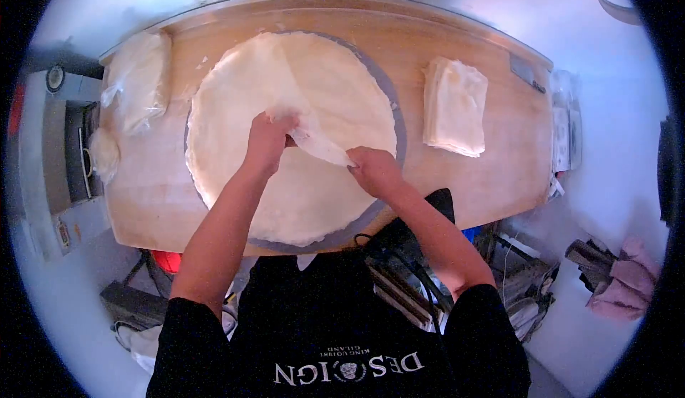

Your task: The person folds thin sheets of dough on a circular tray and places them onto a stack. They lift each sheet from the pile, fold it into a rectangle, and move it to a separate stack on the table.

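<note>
Black shirt is nearest; beyond it, the table carries a round pale sheet beneath the left hand and right hand. Both pinch closed on a thin raised flap stretched between them, its long axis slanting bodyward towards the right.

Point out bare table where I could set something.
Bare wood lies right of the folded stack and between the small bag and the pale circle. The middle is crowded: left hand and right hand hold a thin sheet there.
</note>
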The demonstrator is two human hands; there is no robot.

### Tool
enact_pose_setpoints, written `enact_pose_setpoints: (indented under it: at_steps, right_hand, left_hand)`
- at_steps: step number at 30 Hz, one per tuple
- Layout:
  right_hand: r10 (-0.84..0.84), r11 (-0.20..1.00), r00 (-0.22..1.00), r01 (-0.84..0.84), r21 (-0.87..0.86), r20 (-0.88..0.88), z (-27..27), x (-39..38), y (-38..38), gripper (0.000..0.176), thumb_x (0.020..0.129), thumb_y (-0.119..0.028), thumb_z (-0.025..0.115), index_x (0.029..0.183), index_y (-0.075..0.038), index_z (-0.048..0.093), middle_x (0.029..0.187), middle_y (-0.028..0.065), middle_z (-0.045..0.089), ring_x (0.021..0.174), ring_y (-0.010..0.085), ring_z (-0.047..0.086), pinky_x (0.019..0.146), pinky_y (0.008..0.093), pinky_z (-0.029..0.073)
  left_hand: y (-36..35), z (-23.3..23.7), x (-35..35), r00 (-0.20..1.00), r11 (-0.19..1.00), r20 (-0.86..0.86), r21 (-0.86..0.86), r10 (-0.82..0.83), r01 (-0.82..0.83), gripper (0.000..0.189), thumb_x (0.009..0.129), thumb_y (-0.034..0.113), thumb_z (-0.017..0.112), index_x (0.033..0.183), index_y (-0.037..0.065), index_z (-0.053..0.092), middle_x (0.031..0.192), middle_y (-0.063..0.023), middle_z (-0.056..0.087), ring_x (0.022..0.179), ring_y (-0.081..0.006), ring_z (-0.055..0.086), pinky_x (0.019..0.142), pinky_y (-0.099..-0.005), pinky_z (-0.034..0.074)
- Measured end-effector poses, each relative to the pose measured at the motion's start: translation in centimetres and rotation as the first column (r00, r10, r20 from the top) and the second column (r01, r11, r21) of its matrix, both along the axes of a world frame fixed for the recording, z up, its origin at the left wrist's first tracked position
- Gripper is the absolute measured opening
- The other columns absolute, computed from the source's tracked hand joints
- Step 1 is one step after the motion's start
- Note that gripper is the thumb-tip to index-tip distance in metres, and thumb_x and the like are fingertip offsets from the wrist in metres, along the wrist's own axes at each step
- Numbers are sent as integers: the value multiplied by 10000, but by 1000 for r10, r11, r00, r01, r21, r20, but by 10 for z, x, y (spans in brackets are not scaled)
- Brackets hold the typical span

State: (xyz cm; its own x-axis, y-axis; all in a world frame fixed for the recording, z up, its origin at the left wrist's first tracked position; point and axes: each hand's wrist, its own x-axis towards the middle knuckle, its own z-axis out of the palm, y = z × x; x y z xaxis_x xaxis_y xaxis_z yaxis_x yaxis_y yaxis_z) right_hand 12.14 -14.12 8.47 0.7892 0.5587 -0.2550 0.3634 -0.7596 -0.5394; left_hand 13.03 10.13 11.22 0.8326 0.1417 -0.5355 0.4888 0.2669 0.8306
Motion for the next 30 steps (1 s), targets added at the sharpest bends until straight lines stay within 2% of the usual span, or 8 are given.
enact_pose_setpoints:
  at_steps: [9, 15, 16, 22, 24, 25, 27, 30]
  right_hand:
    - [71, 990, 998, -70, 125, 1, 34, -19, 39, 177, 827, -205, 621, 926, -71, 561, 815, 164, 644, 789, 395, 633, 693, 515, 497]
    - [105, 957, 994, -111, 267, 38, 67, -8, 87, 121, 823, -186, 600, 853, -72, 572, 704, 179, 623, 710, 415, 625, 655, 529, 490]
    - [134, 953, 990, -139, 269, 37, 77, -5, 94, 118, 820, -184, 594, 840, -69, 579, 702, 180, 624, 705, 417, 625, 648, 529, 489]
    - [178, 949, 982, -155, 274, -62, 108, -5, 122, 106, 814, -156, 588, 860, -61, 585, 767, 205, 620, 761, 423, 608, 682, 513, 468]
    - [187, 947, 980, -159, 278, -75, 114, -6, 130, 112, 814, -162, 589, 849, -56, 582, 763, 208, 619, 755, 426, 606, 680, 517, 466]
    - [190, 943, 978, -159, 292, -81, 118, -6, 134, 117, 811, -165, 592, 835, -51, 578, 759, 208, 617, 753, 426, 606, 680, 519, 464]
    - [185, 940, 979, -150, 308, -87, 126, -4, 143, 125, 809, -168, 594, 821, -45, 573, 755, 209, 615, 751, 426, 605, 681, 521, 463]
    - [163, 920, 983, -119, 373, -88, 138, 3, 155, 131, 806, -166, 594, 783, -40, 569, 742, 206, 610, 749, 424, 602, 680, 522, 462]
  left_hand:
    - [32, 11, 16, 984, 980, -54, 97, -168, 173, 235, 899, 176, 605, 1038, -13, 616, 902, -87, 657, 808, -194, 659, 722, -346, 565]
    - [81, -6, 31, 999, 1000, -30, -4, -18, 18, 307, 958, 266, 527, 1162, 51, 610, 925, -36, 614, 818, -139, 601, 735, -293, 516]
    - [87, -7, 34, 997, 985, 47, 161, -65, 57, 304, 956, 227, 517, 1201, 66, 597, 979, -42, 609, 874, -143, 594, 778, -296, 507]
    - [111, 6, 62, 724, 596, 231, 746, -651, 298, 516, 878, -43, 446, 1362, 124, 505, 1342, -75, 536, 1249, -239, 501, 1065, -372, 408]
    - [116, 17, 86, 421, 102, -49, 939, -906, 329, 644, 809, -93, 483, 1402, 158, 475, 1458, -76, 442, 1353, -279, 408, 1133, -392, 345]
    - [119, 15, 91, 420, 103, -49, 938, -906, 331, 644, 809, -93, 483, 1402, 158, 475, 1458, -76, 442, 1353, -279, 408, 1133, -392, 345]
    - [124, 20, 99, 247, -171, -224, 961, -943, 219, 774, 716, -116, 566, 1427, 163, 446, 1478, -99, 407, 1365, -307, 379, 1146, -401, 331]
    - [128, 38, 95, 211, -94, -174, 935, -962, 342, 858, 668, -129, 604, 1450, 169, 415, 1493, -95, 388, 1394, -296, 343, 1150, -404, 324]
